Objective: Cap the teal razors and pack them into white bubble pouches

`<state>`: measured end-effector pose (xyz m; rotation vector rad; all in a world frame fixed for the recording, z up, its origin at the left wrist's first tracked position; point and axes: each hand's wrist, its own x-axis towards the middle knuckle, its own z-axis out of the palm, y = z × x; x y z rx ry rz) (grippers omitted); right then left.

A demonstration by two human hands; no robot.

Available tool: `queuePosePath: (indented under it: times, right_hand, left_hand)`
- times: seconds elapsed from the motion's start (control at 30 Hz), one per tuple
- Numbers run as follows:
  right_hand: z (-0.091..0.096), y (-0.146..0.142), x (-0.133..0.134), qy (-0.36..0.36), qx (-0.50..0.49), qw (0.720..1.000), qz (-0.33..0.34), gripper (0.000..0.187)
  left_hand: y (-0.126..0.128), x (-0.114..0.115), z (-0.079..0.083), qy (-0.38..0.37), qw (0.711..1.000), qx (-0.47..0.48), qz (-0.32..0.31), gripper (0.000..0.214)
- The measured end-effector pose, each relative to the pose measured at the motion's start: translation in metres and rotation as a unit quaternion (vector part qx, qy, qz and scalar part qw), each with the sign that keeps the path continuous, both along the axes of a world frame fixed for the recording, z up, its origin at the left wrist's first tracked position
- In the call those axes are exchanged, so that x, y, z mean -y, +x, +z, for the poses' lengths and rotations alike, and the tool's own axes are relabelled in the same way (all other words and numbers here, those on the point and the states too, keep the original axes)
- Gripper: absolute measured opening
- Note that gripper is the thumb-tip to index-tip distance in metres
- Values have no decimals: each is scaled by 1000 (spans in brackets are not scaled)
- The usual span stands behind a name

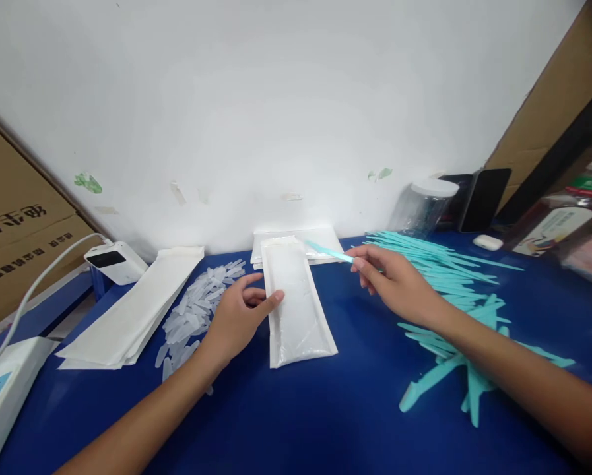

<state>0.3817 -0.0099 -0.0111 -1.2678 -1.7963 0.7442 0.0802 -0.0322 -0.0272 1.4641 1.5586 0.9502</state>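
Note:
A white paper-and-film pouch (298, 310) lies lengthwise in front of me on the blue table. My left hand (241, 310) is at its left edge, thumb on top and the other fingers curled beside or under it. Pinched between the thumb and fingers of my right hand (387, 274) is a slim turquoise plastic stick (332, 252), shaped like an eyebrow razor. Its paler tip points left, near the pouch's upper end. Under my right forearm spreads a pile of similar turquoise sticks (439, 264). Small translucent plastic sleeves (191, 307) lie heaped by my left hand.
More white pouches (132, 310) are stacked at left, and others (325, 236) lie against the wall. A white device (120, 264) with a cable and a power strip (8, 389) stand at far left. A lidded jar (427, 208), a phone (486, 198) and a bottle (558, 221) are at right.

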Motion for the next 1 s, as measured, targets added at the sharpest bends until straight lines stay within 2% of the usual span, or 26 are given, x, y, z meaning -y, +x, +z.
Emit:
queuePosePath:
  times: [0.1,0.2,0.33,0.4,0.5,0.57,0.67,0.8,0.9,1.0]
  right_hand:
    - [-4,-8,3,-79,-59,994,47,32]
    - [-6,-17,10,-129,-109,982,82,37]
    - [-3,-27,20,-161,-172,961,147,39]
    - [-1,-30,23,-174,-182,949,189,37]
    - [0,-30,24,-177,-181,944,213,37]
    - [0,-26,21,-172,-188,947,196,38]
    - [2,-18,15,-163,-203,952,161,39]
    - [10,-12,12,-125,-199,966,111,38]
    - [14,-6,11,-80,-170,982,28,39]
    - [18,6,7,-45,-159,986,-36,36]
  left_hand:
    - [1,4,6,-42,994,73,-69,58]
    - [5,9,10,-50,978,173,-103,34]
    - [15,18,10,-66,952,267,-133,47]
    - [20,21,9,-78,953,251,-147,56]
    - [22,24,8,-75,961,208,-166,53]
    - [20,25,9,-82,965,204,-145,47]
    - [16,24,11,-135,958,221,-127,46]
    - [13,26,14,-181,941,217,-185,34]
    - [11,27,18,-193,931,190,-243,26]
    - [5,26,25,-180,924,143,-306,27]
